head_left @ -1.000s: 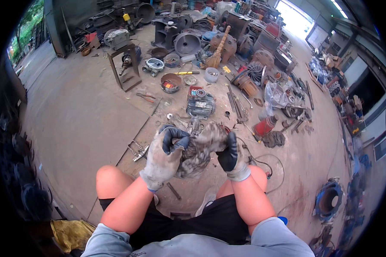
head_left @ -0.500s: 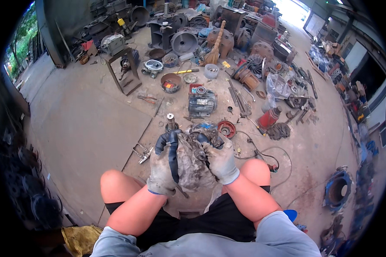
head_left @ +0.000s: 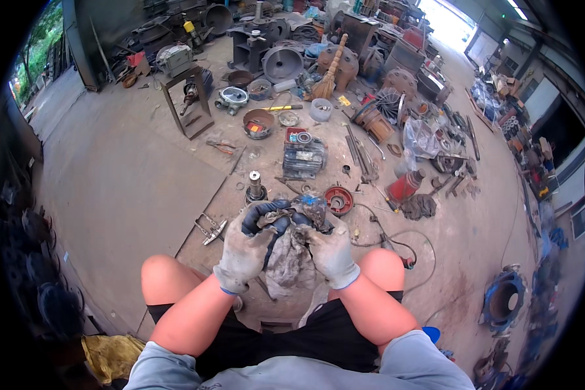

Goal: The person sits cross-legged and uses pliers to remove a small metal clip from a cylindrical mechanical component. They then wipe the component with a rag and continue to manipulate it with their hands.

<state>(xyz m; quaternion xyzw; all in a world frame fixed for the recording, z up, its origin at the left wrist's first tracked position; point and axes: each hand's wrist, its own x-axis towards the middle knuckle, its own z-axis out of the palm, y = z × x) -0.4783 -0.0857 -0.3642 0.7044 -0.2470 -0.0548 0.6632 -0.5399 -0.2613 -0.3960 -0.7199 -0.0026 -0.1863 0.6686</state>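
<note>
Grey rag (head_left: 285,263) hangs close in front of us, L hand (head_left: 246,248) & R hand (head_left: 333,252) both clamped on it; loose folds could snag the upright shaft (head_left: 256,188) just beyond, or grit might drop in the red round part (head_left: 338,200).

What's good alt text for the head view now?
Both gloved hands hold a crumpled, dirty grey rag above a workshop floor. Just beyond are an upright metal shaft, a round red part and a grey motor, with cluttered machine parts farther back.

L fingers (head_left: 255,213) partly out of sight behind rag (head_left: 287,265), grey shirt (head_left: 292,373) partly beyond btm edge
</note>
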